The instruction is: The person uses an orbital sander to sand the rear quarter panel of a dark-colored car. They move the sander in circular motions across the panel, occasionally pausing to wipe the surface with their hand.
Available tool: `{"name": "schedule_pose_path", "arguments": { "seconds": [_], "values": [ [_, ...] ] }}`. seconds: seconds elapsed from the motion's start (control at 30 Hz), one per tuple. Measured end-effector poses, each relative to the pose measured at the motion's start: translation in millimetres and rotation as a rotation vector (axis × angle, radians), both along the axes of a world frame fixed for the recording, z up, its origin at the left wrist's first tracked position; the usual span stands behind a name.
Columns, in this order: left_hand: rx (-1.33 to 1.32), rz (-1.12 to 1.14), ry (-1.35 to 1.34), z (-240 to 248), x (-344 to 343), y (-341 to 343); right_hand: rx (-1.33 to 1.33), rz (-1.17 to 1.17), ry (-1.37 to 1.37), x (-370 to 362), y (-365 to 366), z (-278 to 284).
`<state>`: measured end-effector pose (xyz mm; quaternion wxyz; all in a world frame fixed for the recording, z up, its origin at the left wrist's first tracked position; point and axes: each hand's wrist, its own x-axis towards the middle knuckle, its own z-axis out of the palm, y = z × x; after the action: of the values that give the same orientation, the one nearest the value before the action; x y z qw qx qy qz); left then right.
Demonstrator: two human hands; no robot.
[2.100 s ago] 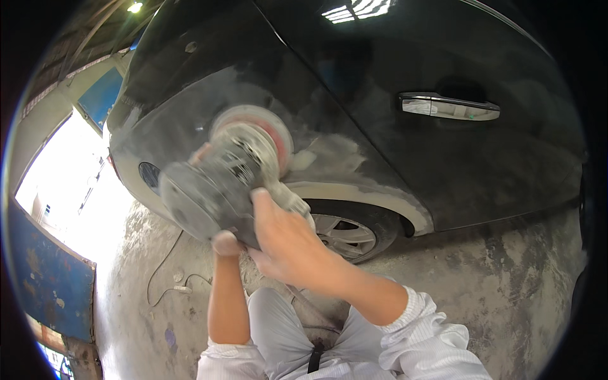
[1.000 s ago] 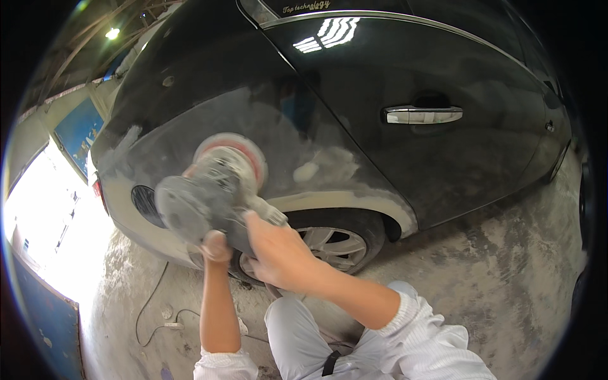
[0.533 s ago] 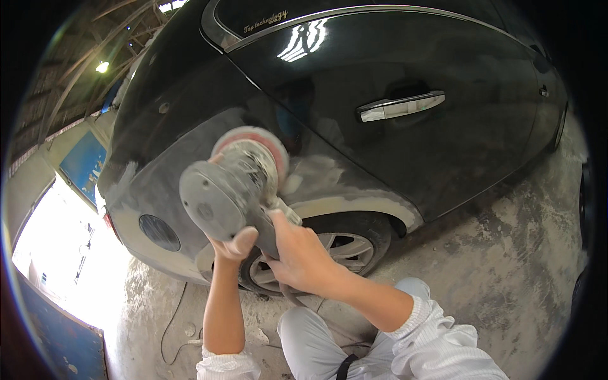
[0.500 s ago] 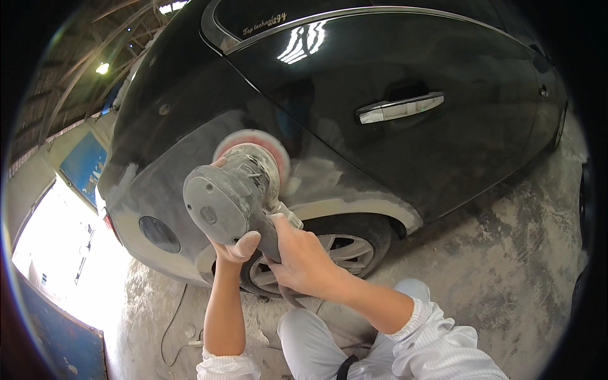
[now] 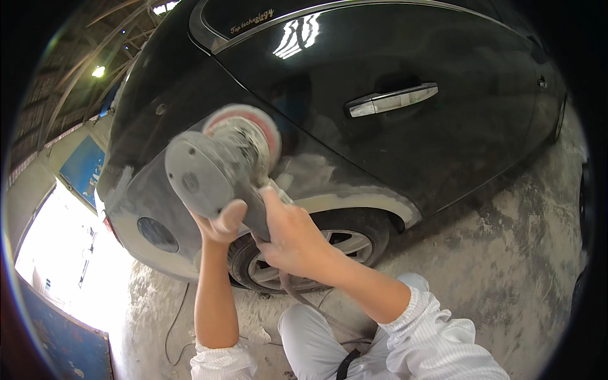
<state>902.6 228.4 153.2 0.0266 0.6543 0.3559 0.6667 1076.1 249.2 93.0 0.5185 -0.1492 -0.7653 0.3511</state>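
A grey, dusty power sander (image 5: 202, 174) with a round red-edged pad (image 5: 273, 130) is held against the rear fender of a black car (image 5: 405, 158). My right hand (image 5: 294, 234) is wrapped round its handle, from which a hose or cord (image 5: 291, 286) hangs down. From beneath, my left hand (image 5: 221, 223) cups the sander's body; most of its fingers are hidden behind the tool. Around the pad the fender's paint is dulled grey, and a pale sanded band (image 5: 351, 201) follows the wheel arch. The pad looks slightly blurred.
Just below the tool is the car's rear wheel (image 5: 348, 248). A chrome door handle (image 5: 394, 100) sits to the right, and a round fuel cap cover (image 5: 158, 234) to the left. A thin cable (image 5: 172, 329) trails over the dusty concrete floor (image 5: 487, 278). A blue panel (image 5: 63, 329) stands at lower left.
Both hands and the sander have shifted up and to the left across the fender. The whole view has also moved slightly. My grip on the tool looks the same.
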Motion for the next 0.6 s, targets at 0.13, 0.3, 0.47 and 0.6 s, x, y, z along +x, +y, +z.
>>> {"name": "schedule_pose_path", "arguments": {
  "seconds": [0.13, 0.3, 0.47, 0.6],
  "values": [
    [-0.047, 0.033, 0.007, 15, 8, 0, 0.023, -0.008, 0.043, -3, 3, 4],
    [-0.005, -0.013, 0.034, 20, 14, 4, 0.040, -0.036, 0.108, -2, 3, 8],
    [-0.023, 0.021, 0.070, 19, 2, 1, 0.020, -0.002, 0.057, -5, 4, 11],
    [0.096, -0.001, 0.115, 25, 8, 5, 0.011, 0.004, 0.019, -3, 6, 17]
  ]
}}
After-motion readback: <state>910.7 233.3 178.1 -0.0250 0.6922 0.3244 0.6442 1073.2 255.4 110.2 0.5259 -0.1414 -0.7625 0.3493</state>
